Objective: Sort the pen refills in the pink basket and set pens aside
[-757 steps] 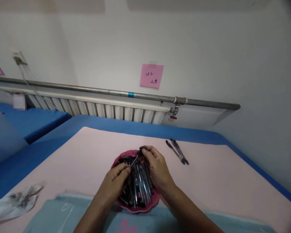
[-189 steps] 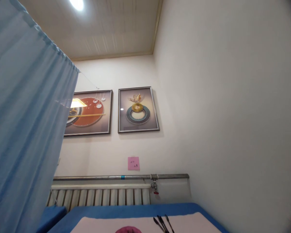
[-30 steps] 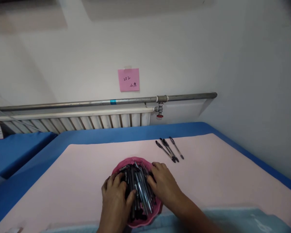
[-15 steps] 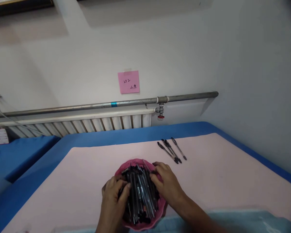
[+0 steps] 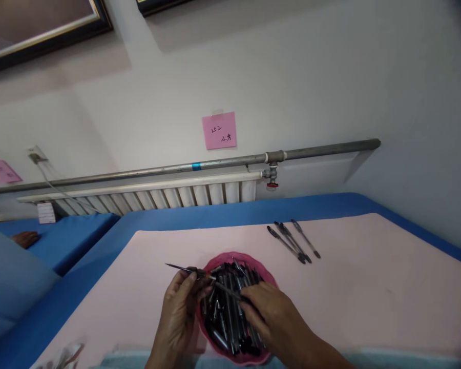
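Between my left thumb and fingers is a thin dark pen refill (image 5: pixel 176 267), its pointed end sticking out to the left. My left hand (image 5: pixel 179 302) is closed on it at the left rim of a pink bowl (image 5: pixel 267 277) with a scalloped edge. My right hand (image 5: pixel 271 310) grips a dark pen barrel (image 5: pixel 227 290) over the bowl, its free end pointing at the left fingers. Whether the barrel and refill touch, I cannot tell. Below the hands the bowl is heaped with clear and black pen parts (image 5: pixel 234 320).
Several capped pens (image 5: pixel 292 241) lie on the pink sheet (image 5: pixel 353 287) at right of centre. Light blue cloth runs along the near edge, and clear plastic pieces (image 5: pixel 67 356) lie at front left. A person's hand (image 5: pixel 26 239) rests on the blue table at left.
Both hands were down among the pen parts in the bowl; now they are raised with a refill and a barrel in them. The view has shifted left.
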A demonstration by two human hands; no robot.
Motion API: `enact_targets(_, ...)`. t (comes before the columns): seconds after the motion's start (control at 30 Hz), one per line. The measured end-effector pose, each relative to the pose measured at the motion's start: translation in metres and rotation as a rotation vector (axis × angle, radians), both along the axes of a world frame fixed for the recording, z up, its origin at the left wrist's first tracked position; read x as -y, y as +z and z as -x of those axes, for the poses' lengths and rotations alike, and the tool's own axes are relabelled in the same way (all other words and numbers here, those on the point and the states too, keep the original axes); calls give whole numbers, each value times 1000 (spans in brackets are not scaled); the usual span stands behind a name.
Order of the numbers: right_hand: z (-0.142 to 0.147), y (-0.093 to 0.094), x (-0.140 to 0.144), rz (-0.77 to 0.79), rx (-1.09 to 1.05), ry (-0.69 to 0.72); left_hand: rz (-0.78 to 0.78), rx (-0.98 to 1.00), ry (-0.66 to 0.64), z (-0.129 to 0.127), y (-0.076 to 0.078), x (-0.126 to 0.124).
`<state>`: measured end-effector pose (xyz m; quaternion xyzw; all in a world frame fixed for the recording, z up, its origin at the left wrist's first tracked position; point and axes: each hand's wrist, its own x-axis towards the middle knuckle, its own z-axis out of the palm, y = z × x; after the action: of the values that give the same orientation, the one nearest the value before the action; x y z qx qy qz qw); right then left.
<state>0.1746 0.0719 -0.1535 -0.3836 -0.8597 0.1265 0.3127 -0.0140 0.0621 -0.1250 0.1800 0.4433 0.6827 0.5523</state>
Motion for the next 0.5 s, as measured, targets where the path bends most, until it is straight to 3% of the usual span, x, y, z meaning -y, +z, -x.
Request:
enact_targets(0.2,0,0,0,58,2,-33,5,-61,-64,1,0,2)
enact_targets(0.5,-2,-1,1,30,5,-11,13,-107,-60,5,-2,2)
